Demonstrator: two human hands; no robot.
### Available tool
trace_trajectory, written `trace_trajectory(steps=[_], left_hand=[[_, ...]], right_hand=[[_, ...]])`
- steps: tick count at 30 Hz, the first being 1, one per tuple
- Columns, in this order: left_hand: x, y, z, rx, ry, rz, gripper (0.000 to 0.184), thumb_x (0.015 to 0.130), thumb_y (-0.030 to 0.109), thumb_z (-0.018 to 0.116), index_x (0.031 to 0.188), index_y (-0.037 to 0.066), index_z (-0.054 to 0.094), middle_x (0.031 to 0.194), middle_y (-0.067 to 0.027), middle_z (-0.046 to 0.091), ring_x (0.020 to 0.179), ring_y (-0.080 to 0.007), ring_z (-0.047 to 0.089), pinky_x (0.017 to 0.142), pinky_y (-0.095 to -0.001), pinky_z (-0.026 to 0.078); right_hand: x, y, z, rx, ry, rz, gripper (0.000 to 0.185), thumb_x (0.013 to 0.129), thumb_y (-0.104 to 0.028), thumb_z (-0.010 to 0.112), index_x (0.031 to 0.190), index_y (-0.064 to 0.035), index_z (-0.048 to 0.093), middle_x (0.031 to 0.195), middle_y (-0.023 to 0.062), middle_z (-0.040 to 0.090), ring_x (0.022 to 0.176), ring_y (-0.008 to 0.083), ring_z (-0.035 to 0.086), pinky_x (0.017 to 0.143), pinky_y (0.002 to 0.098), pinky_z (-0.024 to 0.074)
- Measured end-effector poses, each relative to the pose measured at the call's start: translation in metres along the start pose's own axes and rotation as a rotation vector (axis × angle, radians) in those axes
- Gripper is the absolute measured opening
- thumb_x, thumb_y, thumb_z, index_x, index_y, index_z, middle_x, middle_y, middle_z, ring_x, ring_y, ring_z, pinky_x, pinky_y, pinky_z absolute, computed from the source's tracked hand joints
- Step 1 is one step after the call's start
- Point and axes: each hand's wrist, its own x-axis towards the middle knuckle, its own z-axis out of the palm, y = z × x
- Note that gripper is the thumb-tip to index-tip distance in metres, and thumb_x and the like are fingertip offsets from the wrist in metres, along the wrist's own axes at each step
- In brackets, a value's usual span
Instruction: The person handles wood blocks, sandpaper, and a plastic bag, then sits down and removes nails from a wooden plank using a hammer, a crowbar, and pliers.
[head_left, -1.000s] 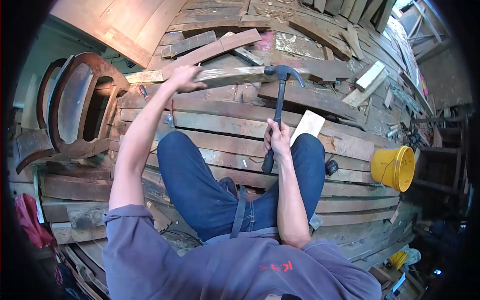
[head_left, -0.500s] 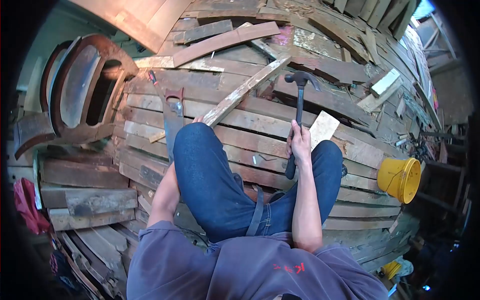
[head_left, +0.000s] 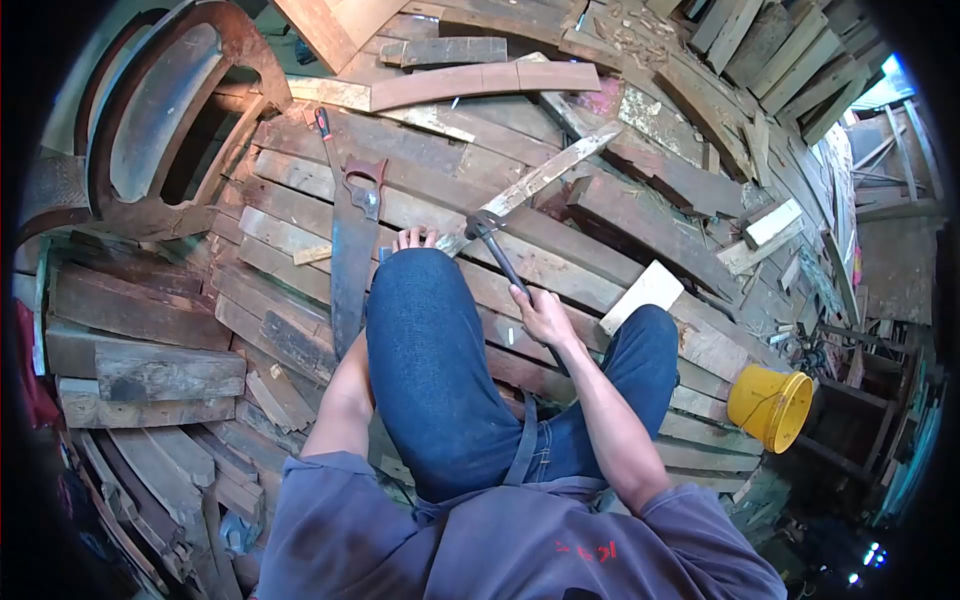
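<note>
My right hand (head_left: pixel 548 318) is wrapped round the handle of a claw hammer (head_left: pixel 495 245), whose head is over the near end of a weathered wooden strip (head_left: pixel 545 178). That strip slants away to the upper right across the planks. Just beyond my left knee, the fingertips of my left hand (head_left: pixel 414 238) show beside the strip's near end; the knee hides the rest of the hand, and I cannot make out what it holds. A handsaw (head_left: pixel 354 240) lies left of the knee, its brown handle pointing away from me.
A screwdriver (head_left: pixel 322 123) lies beyond the saw. A curved wooden frame (head_left: pixel 150 130) stands at the left, above stacked timber blocks (head_left: pixel 170 372). A pale board (head_left: pixel 643 297) is near my right knee. A yellow bucket (head_left: pixel 770 407) stands at the right. Loose boards (head_left: pixel 486 84) lie ahead.
The strip has come down from my raised left hand to the planks, and that hand is now behind the knee. The hammer has swung left and down to the strip's near end. The view has shifted.
</note>
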Motion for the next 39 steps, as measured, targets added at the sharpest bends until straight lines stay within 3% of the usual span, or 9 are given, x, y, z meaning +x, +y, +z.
trace_trajectory(steps=[5, 11, 16, 18, 20, 24, 31, 36, 39], left_hand=[[0.005, -0.02, 0.043, -0.026, 0.229, 0.151, 0.073, 0.075, 0.053, 0.063, 0.135, 0.016, 0.043, 0.139, -0.0091, 0.038, 0.129, -0.0291, 0.031, 0.106, -0.048, 0.025], [0.014, -0.032, 0.044, -0.131, 0.186, 0.226, 0.07, 0.077, 0.049, 0.065, 0.134, 0.013, 0.044, 0.144, -0.0082, 0.035, 0.136, -0.0318, 0.023, 0.111, -0.0457, 0.02], [0.017, -0.035, 0.044, -0.125, 0.132, 0.259, 0.071, 0.078, 0.05, 0.063, 0.135, 0.011, 0.042, 0.145, -0.0066, 0.033, 0.137, -0.032, 0.022, 0.112, -0.0463, 0.018], [0.017, -0.032, 0.038, -0.101, 0.052, 0.228, 0.072, 0.079, 0.052, 0.061, 0.135, 0.011, 0.041, 0.146, -0.0059, 0.032, 0.138, -0.0323, 0.021, 0.112, -0.0461, 0.018], [0.015, -0.033, 0.045, -0.166, 0.11, 0.26, 0.076, 0.079, 0.057, 0.057, 0.134, 0.008, 0.043, 0.145, -0.01, 0.033, 0.137, -0.0366, 0.02, 0.11, -0.0519, 0.016], [0.016, -0.036, 0.048, -0.201, 0.149, 0.276, 0.077, 0.077, 0.059, 0.057, 0.132, 0.006, 0.045, 0.143, -0.0112, 0.037, 0.136, -0.0376, 0.023, 0.109, -0.0558, 0.015], [0.018, -0.037, 0.057, -0.182, 0.176, 0.276, 0.082, 0.077, 0.062, 0.056, 0.133, 0.005, 0.043, 0.143, -0.0117, 0.037, 0.137, -0.0375, 0.022, 0.109, -0.0565, 0.015], [0.021, -0.037, 0.056, -0.172, 0.142, 0.269, 0.085, 0.076, 0.064, 0.056, 0.133, 0.003, 0.042, 0.144, -0.0124, 0.035, 0.137, -0.0375, 0.02, 0.109, -0.057, 0.014], [0.025, -0.037, 0.053, -0.174, 0.095, 0.25, 0.085, 0.076, 0.063, 0.056, 0.133, 0.001, 0.041, 0.145, -0.0127, 0.034, 0.138, -0.0367, 0.017, 0.109, -0.0564, 0.014]], right_hand=[[0.006, -0.027, 0.009, -0.059, -0.024, -0.051, 0.052, 0.094, -0.043, 0.046, 0.082, 0.0064, 0.058, 0.068, 0.0274, 0.056, 0.07, 0.0403, 0.059, 0.065, 0.0469, 0.0428], [0.01, -0.011, 0.031, -0.044, 0.087, -0.105, 0.05, 0.095, -0.04, 0.043, 0.079, 0.0046, 0.057, 0.064, 0.0281, 0.056, 0.069, 0.0461, 0.059, 0.063, 0.0493, 0.0449], [0.011, -0.021, 0.021, -0.041, 0.119, -0.018, 0.047, 0.094, -0.039, 0.044, 0.083, 0.0043, 0.056, 0.061, 0.0287, 0.055, 0.066, 0.0451, 0.06, 0.06, 0.0496, 0.0449], [0.005, -0.033, 0.012, 0.004, 0.18, -0.083, 0.044, 0.094, -0.038, 0.046, 0.083, 0.004, 0.056, 0.059, 0.0278, 0.054, 0.063, 0.044, 0.06, 0.057, 0.0488, 0.0445], [-0.001, -0.03, 0.014, 0.025, 0.214, -0.136, 0.041, 0.094, -0.035, 0.048, 0.083, 0.0033, 0.055, 0.055, 0.0264, 0.053, 0.059, 0.0429, 0.06, 0.053, 0.0477, 0.0436], [0.011, -0.006, 0.029, -0.115, 0.027, -0.046, 0.046, 0.093, -0.041, 0.046, 0.085, 0.0033, 0.057, 0.061, 0.0289, 0.056, 0.067, 0.0459, 0.06, 0.058, 0.0507, 0.0456], [-0.005, -0.028, 0.026, -0.006, 0.155, -0.17, 0.046, 0.094, -0.042, 0.045, 0.092, 0.0026, 0.056, 0.061, 0.0283, 0.057, 0.067, 0.0466, 0.06, 0.06, 0.0519, 0.0468], [0.015, -0.004, 0.035, -0.192, 0.026, -0.067, 0.045, 0.094, -0.041, 0.046, 0.084, 0.0023, 0.053, 0.061, 0.0273, 0.057, 0.066, 0.0452, 0.061, 0.059, 0.0506, 0.0464], [0.004, -0.022, 0.03, -0.1, 0.049, -0.084, 0.046, 0.093, -0.042, 0.046, 0.083, 0.0025, 0.053, 0.062, 0.0277, 0.057, 0.067, 0.0452, 0.061, 0.059, 0.0508, 0.0467]])
